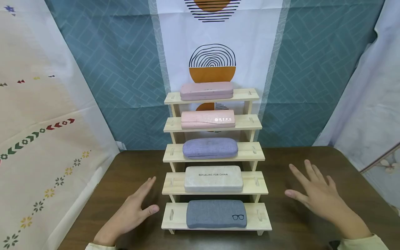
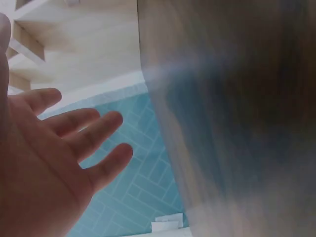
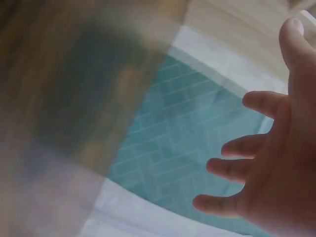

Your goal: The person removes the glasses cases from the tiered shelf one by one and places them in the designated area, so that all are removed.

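Grey-blue glasses case (image 1: 212,213), white case (image 1: 214,184), purple case (image 1: 210,148), light-pink case (image 1: 200,121) and mauve case (image 1: 207,91) are borne, from bottom step to top, by a wooden stepped stand (image 1: 245,151). Left hand (image 1: 133,209) is held near the stand's lower left side, right hand (image 1: 322,196) near its lower right; each grip is spread, fingers apart, and nothing is clasped. If lifted, a case is probably best taken squarely by both short ends, so that the stand is not jolted. The lowest case is set close to its step's front edge. Room for moving is offered by the dark tabletop (image 1: 279,218) on both sides of the stand; behind it, reach is limited by blue cloth (image 1: 122,76).
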`<move>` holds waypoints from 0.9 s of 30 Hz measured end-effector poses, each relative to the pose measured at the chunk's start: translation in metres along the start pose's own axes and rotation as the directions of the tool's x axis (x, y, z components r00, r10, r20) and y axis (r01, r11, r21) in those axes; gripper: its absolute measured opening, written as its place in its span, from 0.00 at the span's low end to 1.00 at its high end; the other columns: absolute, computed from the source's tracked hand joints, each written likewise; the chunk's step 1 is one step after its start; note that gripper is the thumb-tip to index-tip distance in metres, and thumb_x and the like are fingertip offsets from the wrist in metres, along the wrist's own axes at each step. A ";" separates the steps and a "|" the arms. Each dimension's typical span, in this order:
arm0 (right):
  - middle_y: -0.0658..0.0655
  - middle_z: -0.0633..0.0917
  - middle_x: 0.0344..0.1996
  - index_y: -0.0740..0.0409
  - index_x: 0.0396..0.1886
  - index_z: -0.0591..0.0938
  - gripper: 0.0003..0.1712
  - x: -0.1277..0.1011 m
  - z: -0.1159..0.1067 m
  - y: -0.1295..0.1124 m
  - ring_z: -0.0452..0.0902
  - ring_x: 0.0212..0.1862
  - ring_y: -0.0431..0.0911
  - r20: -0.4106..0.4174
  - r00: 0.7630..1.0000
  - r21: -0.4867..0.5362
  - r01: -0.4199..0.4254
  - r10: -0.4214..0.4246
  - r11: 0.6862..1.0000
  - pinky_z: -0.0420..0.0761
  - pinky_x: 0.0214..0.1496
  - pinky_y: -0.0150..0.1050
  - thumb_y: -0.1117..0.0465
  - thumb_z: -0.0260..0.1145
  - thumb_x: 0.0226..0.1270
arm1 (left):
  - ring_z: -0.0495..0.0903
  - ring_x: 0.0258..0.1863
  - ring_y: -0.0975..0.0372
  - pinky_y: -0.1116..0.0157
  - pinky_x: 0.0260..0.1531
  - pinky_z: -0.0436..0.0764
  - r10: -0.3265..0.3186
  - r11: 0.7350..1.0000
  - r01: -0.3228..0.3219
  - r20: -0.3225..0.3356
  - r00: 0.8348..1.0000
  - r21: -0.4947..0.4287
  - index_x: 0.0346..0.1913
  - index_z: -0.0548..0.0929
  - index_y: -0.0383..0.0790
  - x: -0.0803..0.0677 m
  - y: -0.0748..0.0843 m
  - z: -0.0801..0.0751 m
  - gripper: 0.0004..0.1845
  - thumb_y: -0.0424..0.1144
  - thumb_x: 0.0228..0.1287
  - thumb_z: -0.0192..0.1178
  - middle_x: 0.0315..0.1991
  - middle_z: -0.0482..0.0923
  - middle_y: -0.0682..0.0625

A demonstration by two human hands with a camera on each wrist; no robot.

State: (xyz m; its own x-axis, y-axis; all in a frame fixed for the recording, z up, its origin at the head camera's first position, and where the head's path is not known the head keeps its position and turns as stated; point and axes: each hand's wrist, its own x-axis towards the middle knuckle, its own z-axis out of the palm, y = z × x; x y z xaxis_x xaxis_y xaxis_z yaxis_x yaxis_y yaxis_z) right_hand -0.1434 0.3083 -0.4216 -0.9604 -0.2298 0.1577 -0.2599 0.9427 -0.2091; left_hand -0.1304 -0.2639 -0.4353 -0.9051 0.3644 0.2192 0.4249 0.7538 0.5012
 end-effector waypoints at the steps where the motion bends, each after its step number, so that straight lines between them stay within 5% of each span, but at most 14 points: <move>1: 0.77 0.41 0.77 0.43 0.83 0.47 0.52 -0.001 -0.003 -0.002 0.39 0.75 0.73 -0.009 1.000 0.014 0.007 -0.007 1.000 0.45 0.56 0.82 0.35 0.62 0.70 | 0.62 0.69 0.35 0.30 0.56 0.64 0.004 1.000 -0.003 0.014 1.000 -0.030 0.82 0.51 0.52 -0.001 0.002 0.000 0.51 0.46 0.63 0.71 0.75 0.56 0.32; 9: 0.69 0.51 0.78 0.43 0.82 0.56 0.48 -0.011 -0.026 -0.025 0.54 0.70 0.75 -0.132 0.988 0.158 0.101 -0.081 0.982 0.50 0.59 0.79 0.44 0.69 0.69 | 0.59 0.73 0.47 0.46 0.64 0.67 -0.020 0.972 0.049 0.128 0.992 -0.228 0.81 0.53 0.54 -0.008 0.015 0.013 0.58 0.57 0.50 0.75 0.77 0.57 0.46; 12: 0.62 0.69 0.71 0.48 0.75 0.69 0.39 -0.015 -0.033 -0.043 0.67 0.65 0.68 -0.176 0.982 0.236 0.116 -0.075 0.965 0.63 0.57 0.72 0.48 0.72 0.67 | 0.58 0.73 0.49 0.56 0.67 0.65 -0.055 0.949 0.108 0.182 0.982 -0.297 0.80 0.55 0.45 -0.009 0.019 0.019 0.58 0.57 0.49 0.75 0.77 0.58 0.46; 14: 0.52 0.81 0.58 0.48 0.65 0.78 0.28 -0.019 -0.034 -0.056 0.77 0.57 0.55 -0.200 0.977 0.298 0.131 -0.072 0.946 0.74 0.54 0.57 0.52 0.73 0.66 | 0.59 0.73 0.49 0.58 0.67 0.64 -0.092 0.931 0.163 0.220 0.971 -0.328 0.79 0.58 0.43 -0.011 0.021 0.023 0.57 0.56 0.49 0.76 0.76 0.59 0.46; 17: 0.40 0.85 0.40 0.42 0.49 0.83 0.13 -0.022 -0.030 -0.076 0.80 0.41 0.40 -0.203 0.973 0.397 0.180 -0.105 0.900 0.80 0.41 0.39 0.58 0.73 0.66 | 0.61 0.71 0.51 0.54 0.65 0.65 -0.131 0.910 0.219 0.256 0.958 -0.353 0.77 0.61 0.49 -0.012 0.024 0.027 0.54 0.55 0.49 0.78 0.75 0.61 0.48; 19: 0.38 0.84 0.36 0.41 0.46 0.84 0.12 -0.023 -0.023 -0.087 0.78 0.37 0.36 -0.175 0.972 0.497 0.226 -0.158 0.838 0.79 0.36 0.33 0.61 0.72 0.67 | 0.62 0.69 0.52 0.51 0.63 0.67 -0.145 0.905 0.236 0.264 0.954 -0.354 0.76 0.63 0.53 -0.013 0.024 0.030 0.51 0.55 0.50 0.78 0.74 0.63 0.49; 23: 0.44 0.85 0.40 0.51 0.51 0.85 0.12 -0.021 -0.002 -0.103 0.78 0.36 0.37 -0.105 0.957 0.642 0.274 -0.271 0.716 0.79 0.33 0.34 0.62 0.70 0.69 | 0.65 0.66 0.52 0.45 0.61 0.67 -0.164 0.900 0.254 0.264 0.951 -0.356 0.73 0.65 0.55 -0.014 0.023 0.034 0.48 0.56 0.50 0.78 0.71 0.66 0.50; 25: 0.46 0.84 0.40 0.58 0.57 0.83 0.18 -0.020 0.007 -0.109 0.77 0.34 0.36 -0.074 0.948 0.670 0.278 -0.311 0.688 0.78 0.30 0.34 0.61 0.71 0.69 | 0.64 0.66 0.51 0.43 0.60 0.65 -0.172 0.892 0.263 0.263 0.949 -0.368 0.73 0.65 0.56 -0.016 0.022 0.036 0.47 0.55 0.51 0.78 0.70 0.66 0.49; 27: 0.48 0.84 0.42 0.62 0.63 0.79 0.27 -0.020 0.013 -0.115 0.76 0.33 0.36 -0.037 0.946 0.668 0.262 -0.322 0.696 0.78 0.31 0.34 0.57 0.72 0.68 | 0.63 0.66 0.49 0.41 0.60 0.64 -0.178 0.883 0.268 0.255 0.951 -0.384 0.74 0.64 0.56 -0.017 0.022 0.038 0.48 0.54 0.51 0.78 0.71 0.66 0.48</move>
State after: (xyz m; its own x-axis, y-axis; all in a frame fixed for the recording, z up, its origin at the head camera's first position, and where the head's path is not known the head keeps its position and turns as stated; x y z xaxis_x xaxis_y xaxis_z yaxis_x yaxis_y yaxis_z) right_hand -0.0961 0.2015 -0.4133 -0.8213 -0.5118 0.2518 -0.5002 0.4342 -0.7491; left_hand -0.1051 -0.2327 -0.4601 -0.9314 0.3515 -0.0940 0.1259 0.5537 0.8231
